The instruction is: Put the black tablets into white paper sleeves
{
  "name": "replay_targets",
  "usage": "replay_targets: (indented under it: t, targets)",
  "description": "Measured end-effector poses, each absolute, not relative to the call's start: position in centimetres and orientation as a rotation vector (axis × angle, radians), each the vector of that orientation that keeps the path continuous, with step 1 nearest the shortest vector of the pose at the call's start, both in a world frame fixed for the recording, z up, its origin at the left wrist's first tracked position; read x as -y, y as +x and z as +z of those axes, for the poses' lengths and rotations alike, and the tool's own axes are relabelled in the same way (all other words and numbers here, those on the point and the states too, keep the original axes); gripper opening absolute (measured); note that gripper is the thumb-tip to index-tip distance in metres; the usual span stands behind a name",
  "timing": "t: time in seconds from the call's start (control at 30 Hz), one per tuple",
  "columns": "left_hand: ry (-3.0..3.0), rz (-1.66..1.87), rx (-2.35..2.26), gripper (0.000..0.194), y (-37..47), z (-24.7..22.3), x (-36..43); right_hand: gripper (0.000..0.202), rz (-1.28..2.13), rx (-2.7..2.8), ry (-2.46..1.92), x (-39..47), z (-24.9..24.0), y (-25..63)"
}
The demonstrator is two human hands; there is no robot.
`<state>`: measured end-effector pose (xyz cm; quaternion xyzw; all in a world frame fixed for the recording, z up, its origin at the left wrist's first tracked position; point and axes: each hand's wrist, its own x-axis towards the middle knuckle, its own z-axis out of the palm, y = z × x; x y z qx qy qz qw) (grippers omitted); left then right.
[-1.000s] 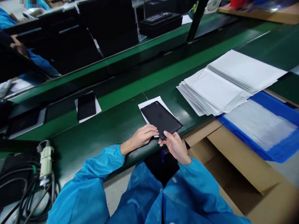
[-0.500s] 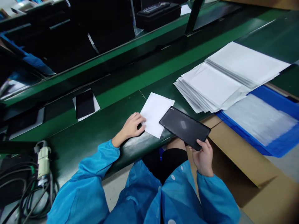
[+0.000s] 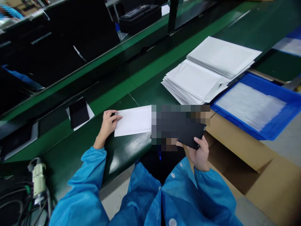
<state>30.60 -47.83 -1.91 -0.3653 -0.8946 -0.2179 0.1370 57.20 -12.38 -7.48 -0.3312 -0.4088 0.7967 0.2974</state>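
My left hand [image 3: 109,125] pinches the left end of a white sheet or sleeve [image 3: 134,121] at the bench's front edge. In my right hand [image 3: 200,152] is a flat black tablet-like panel [image 3: 191,133], gripped at its lower right corner and held beyond the bench edge. A blurred patch of blocks covers the panel's left part and the sheet's right end, so whether they touch is hidden. Stacks of white sleeves [image 3: 199,81] lie on the green bench, behind and to the right of the panel.
A blue tray [image 3: 272,131] of translucent sleeves sits at right, above an open cardboard box [image 3: 272,191]. On the left, a dark panel [image 3: 78,113] lies on a white sheet upon the green line. A pale power tool [image 3: 39,179] with cables is at lower left.
My left hand has moved left with the white sheet, which has turned to lie more sideways. The camera view has shifted. My right hand still holds the black panel.
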Motion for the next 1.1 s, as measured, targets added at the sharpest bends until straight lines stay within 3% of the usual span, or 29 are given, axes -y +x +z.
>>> replay_targets:
  t: [0.2, 0.37, 0.63, 0.9, 1.0, 1.1]
  targets:
    - [-1.030, -0.597, 2.510, 0.023, 34.5, -1.3, 45.3, 0.023, 2.194, 1.060, -0.903, 13.1, -7.9, 57.0]
    - [-1.478, -0.417, 2.737, 0.039, 38.2, -1.8, 41.1, 0.019, 2.187, 1.087, -0.920, 13.6, -7.5, 56.5]
    - [-1.164, -0.327, 2.906, 0.045, 37.5, -1.5, 41.7, 0.021, 2.197, 1.127, -0.937, 13.9, -6.8, 56.5]
    - [-1.114, -0.146, 2.909, 0.034, 38.7, -1.1, 40.4, 0.023, 2.193, 1.120, -0.944, 14.6, -7.0, 56.4]
    - [-1.239, -0.159, 2.900, 0.019, 38.8, -0.3, 39.6, 0.028, 2.200, 1.141, -0.928, 14.6, -6.8, 56.3]
    - [-1.399, -0.175, 2.881, 0.019, 38.7, 0.3, 38.6, 0.031, 2.204, 1.146, -0.921, 14.6, -6.3, 56.1]
